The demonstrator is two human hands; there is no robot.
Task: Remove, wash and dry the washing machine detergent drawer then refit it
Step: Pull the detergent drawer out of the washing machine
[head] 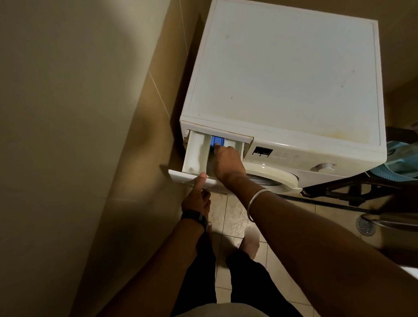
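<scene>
1. While still seated in its slot, drawer [195, 155] pulled well out of the washer [286, 73] at top left of the front panel, tilting slightly down toward the floor.
2. Right hand [228, 162] reaching into the middle compartment, fingertip pressing the blue tab [216, 141] at the back; fingers curled down over it, pressing rather than grasping.
3. Left hand [196, 198] under the drawer front [190, 178], thumb up against its edge, other fingers folded below; whether those fingers actually clasp the panel cannot be told.
4. Step in hand, by judgement: release catch pushed down so the drawer can slide fully free. Removal barely begun; washing, drying and refitting all ahead.
5. Handling, as judged: thin moulded plastic, light and stiff, likely brittle at the rails and at the tab. Probably slick with detergent residue, going by the pale streaks in the left compartment.
6. Best hold: front panel from underneath, as now, with a second grip on a side wall once clear of the slot. Not by the blue tab, which looks like a small insert and could snap or pop out.
7. Risk: pulling at an angle and jamming the rails; straight, level draw advised.
8. Nearby: dial [325, 166] and display [262, 151] to the right, tiled floor [234, 219] below.
</scene>
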